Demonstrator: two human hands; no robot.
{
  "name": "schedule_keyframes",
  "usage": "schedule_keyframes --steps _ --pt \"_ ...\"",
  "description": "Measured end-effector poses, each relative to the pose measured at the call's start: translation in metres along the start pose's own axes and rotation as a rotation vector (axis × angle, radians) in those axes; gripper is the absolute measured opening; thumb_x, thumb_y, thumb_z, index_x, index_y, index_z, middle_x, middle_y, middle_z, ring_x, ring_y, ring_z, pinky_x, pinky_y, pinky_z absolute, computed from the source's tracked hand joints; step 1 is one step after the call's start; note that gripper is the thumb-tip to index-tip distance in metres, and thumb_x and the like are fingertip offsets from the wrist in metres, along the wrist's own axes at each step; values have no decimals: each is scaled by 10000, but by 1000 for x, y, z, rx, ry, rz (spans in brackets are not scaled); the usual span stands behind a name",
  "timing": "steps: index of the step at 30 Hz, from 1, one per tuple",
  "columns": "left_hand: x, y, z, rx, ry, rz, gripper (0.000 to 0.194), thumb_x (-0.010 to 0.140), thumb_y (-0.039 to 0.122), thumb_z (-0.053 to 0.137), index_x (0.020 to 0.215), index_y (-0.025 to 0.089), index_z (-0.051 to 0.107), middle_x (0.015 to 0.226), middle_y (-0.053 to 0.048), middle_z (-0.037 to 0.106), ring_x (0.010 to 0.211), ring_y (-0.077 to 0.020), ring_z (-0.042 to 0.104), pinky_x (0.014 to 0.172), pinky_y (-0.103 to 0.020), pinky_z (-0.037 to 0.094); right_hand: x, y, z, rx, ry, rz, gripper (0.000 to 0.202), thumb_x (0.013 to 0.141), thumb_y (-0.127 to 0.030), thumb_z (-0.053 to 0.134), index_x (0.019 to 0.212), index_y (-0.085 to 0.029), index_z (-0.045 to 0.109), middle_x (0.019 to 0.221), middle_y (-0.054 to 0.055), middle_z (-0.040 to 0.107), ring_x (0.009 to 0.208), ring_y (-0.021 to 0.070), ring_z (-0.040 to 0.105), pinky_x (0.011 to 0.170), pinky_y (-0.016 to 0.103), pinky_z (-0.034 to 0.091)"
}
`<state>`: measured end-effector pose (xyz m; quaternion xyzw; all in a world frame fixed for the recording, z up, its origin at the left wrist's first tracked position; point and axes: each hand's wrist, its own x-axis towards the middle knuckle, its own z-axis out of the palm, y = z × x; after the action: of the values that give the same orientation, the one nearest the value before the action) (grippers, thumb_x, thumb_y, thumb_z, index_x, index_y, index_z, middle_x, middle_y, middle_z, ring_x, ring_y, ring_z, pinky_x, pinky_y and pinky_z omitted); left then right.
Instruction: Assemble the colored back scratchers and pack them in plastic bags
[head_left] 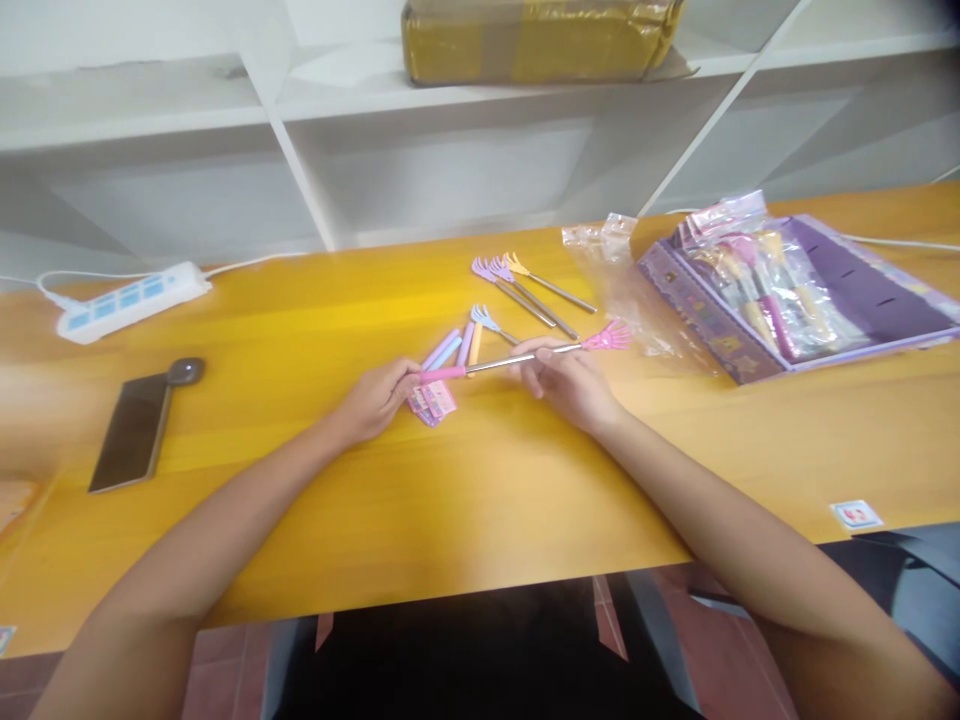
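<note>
A pink back scratcher lies level between my hands, with its pink claw at the right end. My left hand is closed on its pink handle. My right hand grips the metal rod near the claw. Just beyond the handle are several loose handle sleeves in purple, blue and orange. Small printed cards rest beside my left fingers. Behind my right hand lies a blue claw with a rod, partly hidden. Farther back are purple claws with rods and a yellow one.
A purple display box at the right holds bagged scratchers. Clear plastic bags lie beside it. At the left are a power strip, a phone and a mouse. A taped carton sits on the shelf.
</note>
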<state>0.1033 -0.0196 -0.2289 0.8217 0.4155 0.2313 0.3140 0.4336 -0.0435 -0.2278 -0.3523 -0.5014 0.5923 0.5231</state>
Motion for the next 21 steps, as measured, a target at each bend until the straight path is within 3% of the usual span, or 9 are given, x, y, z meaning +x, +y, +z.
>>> schedule_keyframes --steps 21 --pt "0 -1 0 -2 -7 7 425 1145 541 373 1152 219 651 940 -35 749 815 -197 678 800 -320 539 -3 1 -1 -48 -42 -15 336 956 -532 772 1061 -219 830 963 48 796 554 112 535 597 306 401"
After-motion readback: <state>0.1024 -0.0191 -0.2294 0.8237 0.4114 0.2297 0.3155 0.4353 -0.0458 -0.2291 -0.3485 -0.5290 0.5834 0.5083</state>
